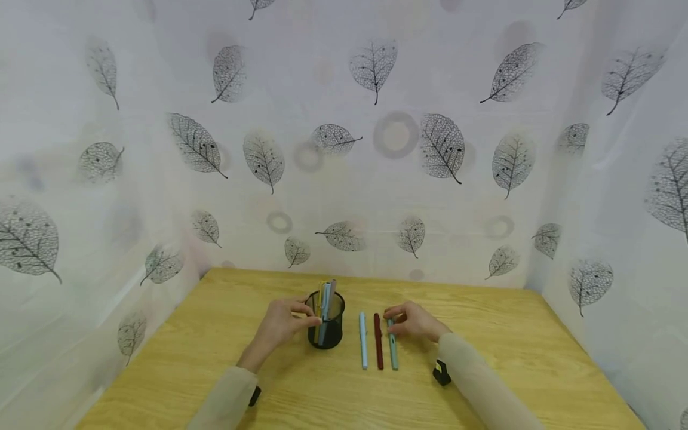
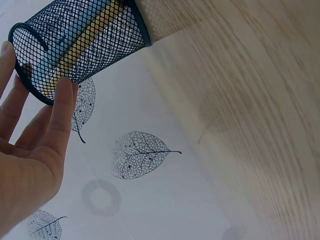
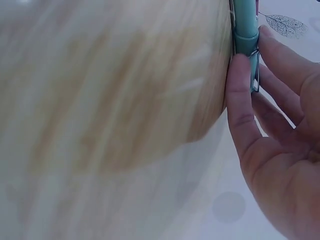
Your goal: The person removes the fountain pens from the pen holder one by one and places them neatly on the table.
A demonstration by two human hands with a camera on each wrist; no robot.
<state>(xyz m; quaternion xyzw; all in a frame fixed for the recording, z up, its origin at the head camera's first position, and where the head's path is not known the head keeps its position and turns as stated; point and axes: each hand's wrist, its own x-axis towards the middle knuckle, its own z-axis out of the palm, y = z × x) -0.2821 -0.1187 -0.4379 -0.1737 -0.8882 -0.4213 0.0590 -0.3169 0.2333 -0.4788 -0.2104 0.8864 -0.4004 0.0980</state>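
Observation:
A black mesh pen cup (image 1: 326, 325) stands mid-table with several pens upright in it. My left hand (image 1: 301, 318) grips its left side; in the left wrist view the thumb (image 2: 61, 112) and a fingertip press on the mesh cup (image 2: 80, 40) near its rim. Right of the cup three pens lie side by side: a light blue pen (image 1: 363, 341), a dark red pen (image 1: 378, 343) and a teal pen (image 1: 394, 352). My right hand (image 1: 392, 316) pinches the far end of the teal pen (image 3: 245, 30) between thumb (image 3: 240, 100) and fingers. That pen still lies on the table.
The wooden table (image 1: 510, 358) is enclosed at the back and on both sides by white leaf-print curtains (image 1: 376, 149). A small black device (image 1: 442, 373) sits at my right wrist.

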